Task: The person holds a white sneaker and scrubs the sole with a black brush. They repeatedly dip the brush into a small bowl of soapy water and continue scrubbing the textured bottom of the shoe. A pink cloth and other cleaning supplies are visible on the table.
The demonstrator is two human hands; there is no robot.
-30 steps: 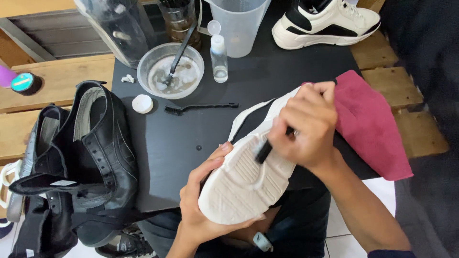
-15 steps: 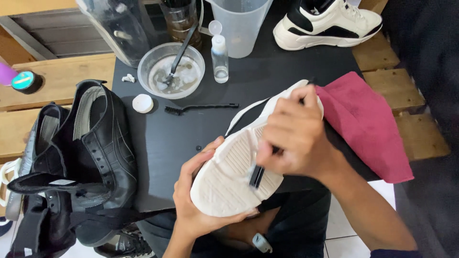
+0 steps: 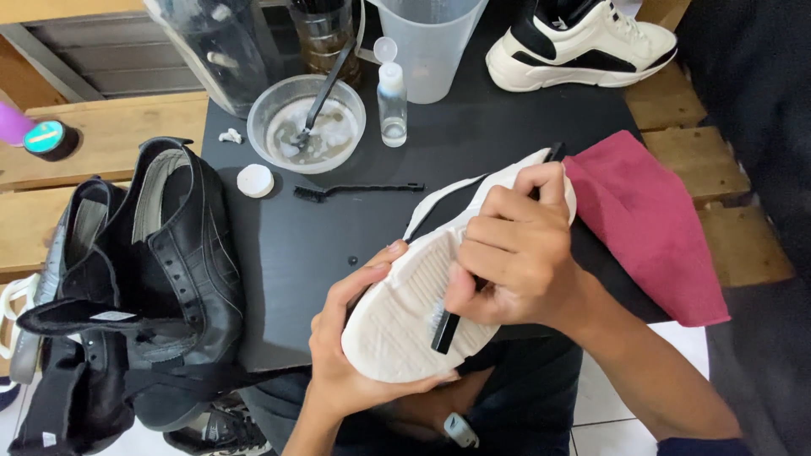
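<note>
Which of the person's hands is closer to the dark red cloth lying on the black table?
Right. The right hand, holding a small black brush on the white shoe sole, sits just beside the dark red cloth; the left hand cups the sole's far end.

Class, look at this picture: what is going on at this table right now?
A person holds a white sneaker sole-up in the left hand. The right hand presses a small black brush against the sole. On the black table stand a bowl of cloudy liquid, a small clear bottle and a spare thin brush. A red cloth lies to the right, black shoes to the left.
</note>
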